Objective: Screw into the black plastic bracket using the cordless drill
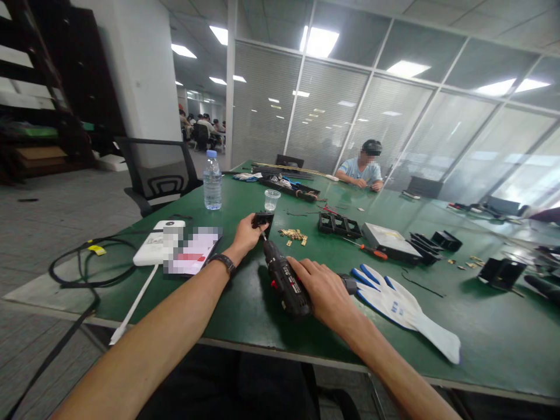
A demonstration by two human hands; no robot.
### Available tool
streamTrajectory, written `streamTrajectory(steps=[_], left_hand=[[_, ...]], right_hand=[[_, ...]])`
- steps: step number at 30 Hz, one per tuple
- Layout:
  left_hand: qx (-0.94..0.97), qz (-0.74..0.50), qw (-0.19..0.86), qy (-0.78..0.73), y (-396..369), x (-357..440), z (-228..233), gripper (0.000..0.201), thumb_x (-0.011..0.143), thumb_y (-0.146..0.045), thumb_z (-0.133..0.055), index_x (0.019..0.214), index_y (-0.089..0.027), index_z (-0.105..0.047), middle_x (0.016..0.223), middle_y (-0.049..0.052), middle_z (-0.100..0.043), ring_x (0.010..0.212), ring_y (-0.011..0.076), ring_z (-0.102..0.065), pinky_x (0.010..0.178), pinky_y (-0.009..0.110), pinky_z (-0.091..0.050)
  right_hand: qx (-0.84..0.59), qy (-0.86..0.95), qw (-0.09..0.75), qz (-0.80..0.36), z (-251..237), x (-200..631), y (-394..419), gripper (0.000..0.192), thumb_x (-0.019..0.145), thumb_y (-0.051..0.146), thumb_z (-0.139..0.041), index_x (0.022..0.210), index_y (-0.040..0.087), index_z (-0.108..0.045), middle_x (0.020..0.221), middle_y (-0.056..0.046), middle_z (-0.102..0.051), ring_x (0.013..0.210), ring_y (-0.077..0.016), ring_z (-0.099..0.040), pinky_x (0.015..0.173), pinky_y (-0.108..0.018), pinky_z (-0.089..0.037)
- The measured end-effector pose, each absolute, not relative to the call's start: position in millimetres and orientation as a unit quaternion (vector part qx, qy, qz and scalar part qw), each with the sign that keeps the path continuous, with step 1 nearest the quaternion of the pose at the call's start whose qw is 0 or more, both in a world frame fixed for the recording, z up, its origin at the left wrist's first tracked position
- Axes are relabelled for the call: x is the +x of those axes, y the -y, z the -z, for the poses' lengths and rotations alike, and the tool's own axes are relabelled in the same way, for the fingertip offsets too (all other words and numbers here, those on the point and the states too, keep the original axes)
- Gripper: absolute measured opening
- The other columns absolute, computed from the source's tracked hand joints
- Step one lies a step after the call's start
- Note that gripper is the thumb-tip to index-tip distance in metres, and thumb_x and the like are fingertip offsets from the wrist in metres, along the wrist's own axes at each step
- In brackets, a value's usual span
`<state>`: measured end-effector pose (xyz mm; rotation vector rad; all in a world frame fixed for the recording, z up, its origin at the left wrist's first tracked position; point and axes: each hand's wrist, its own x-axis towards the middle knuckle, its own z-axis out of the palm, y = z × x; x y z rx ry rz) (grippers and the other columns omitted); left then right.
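Observation:
My left hand (245,234) grips a small black plastic part (263,220) and steadies it on the green table (245,291). My right hand (321,291) is wrapped around a black and red electric screwdriver (284,280), which lies low over the table with its bit pointing into the black part. A small pile of brass screws (294,235) lies just right of the part. A white and blue work glove (402,306) lies flat to the right of my right hand.
A water bottle (212,181) and a clear plastic cup (272,199) stand behind the part. A white power bank (155,244) with cables lies at left. Black parts (339,224), a grey box (389,240) and an orange screwdriver (370,251) lie at right. A person (362,169) sits at the far end.

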<state>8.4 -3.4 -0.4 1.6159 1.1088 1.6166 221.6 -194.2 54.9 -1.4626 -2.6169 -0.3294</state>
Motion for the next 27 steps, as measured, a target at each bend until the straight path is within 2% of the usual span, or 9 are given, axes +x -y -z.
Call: streamTrajectory(steps=[6, 16, 20, 24, 27], left_hand=[[0.607, -0.613, 0.308, -0.402, 5, 10, -1, 0.031, 0.069, -0.034, -0.074, 0.093, -0.016, -0.066, 0.094, 0.008, -0.071, 0.085, 0.0203, -0.065, 0.077, 0.031, -0.05], [0.605, -0.612, 0.29, -0.418, 10, 10, -6, 0.032, 0.069, -0.034, -0.073, 0.094, -0.015, -0.066, 0.09, 0.007, -0.071, 0.08, 0.0192, -0.063, 0.075, 0.03, -0.048], [0.607, -0.608, 0.293, -0.419, 11, 10, -6, 0.033, 0.069, -0.035, -0.073, 0.095, -0.016, -0.066, 0.091, 0.007, -0.071, 0.081, 0.02, -0.064, 0.074, 0.03, -0.048], [0.603, -0.617, 0.29, -0.415, 9, 10, -4, 0.031, 0.069, -0.035, -0.073, 0.093, -0.016, -0.067, 0.09, 0.007, -0.071, 0.08, 0.0203, -0.064, 0.073, 0.03, -0.048], [0.598, -0.621, 0.297, -0.411, 9, 11, -4, 0.03, 0.068, -0.034, -0.073, 0.091, -0.016, -0.067, 0.09, 0.007, -0.071, 0.08, 0.0205, -0.064, 0.074, 0.031, -0.049]], right_hand=[[-0.475, 0.876, 0.046, 0.073, -62, 220, 190, 0.073, 0.08, 0.009, -0.051, 0.148, 0.022, -0.028, 0.122, -0.012, -0.055, 0.102, -0.0244, -0.054, 0.088, -0.035, -0.038], [-0.437, 0.894, 0.051, -0.09, -83, 229, 184, 0.086, 0.07, 0.008, -0.058, 0.149, 0.023, -0.028, 0.121, -0.009, -0.056, 0.107, -0.0235, -0.054, 0.093, -0.034, -0.039], [-0.426, 0.892, 0.069, -0.135, -82, 236, 185, 0.093, 0.065, 0.006, -0.059, 0.15, 0.026, -0.027, 0.128, -0.007, -0.053, 0.113, -0.022, -0.052, 0.099, -0.033, -0.038], [-0.446, 0.887, 0.089, -0.074, -86, 234, 198, 0.088, 0.069, 0.008, -0.055, 0.15, 0.027, -0.028, 0.139, -0.008, -0.047, 0.125, -0.0232, -0.045, 0.106, -0.039, -0.034], [-0.463, 0.874, 0.144, 0.005, -100, 225, 230, 0.076, 0.08, 0.016, -0.051, 0.15, 0.032, -0.026, 0.146, -0.005, -0.041, 0.132, -0.0245, -0.039, 0.109, -0.045, -0.033]])
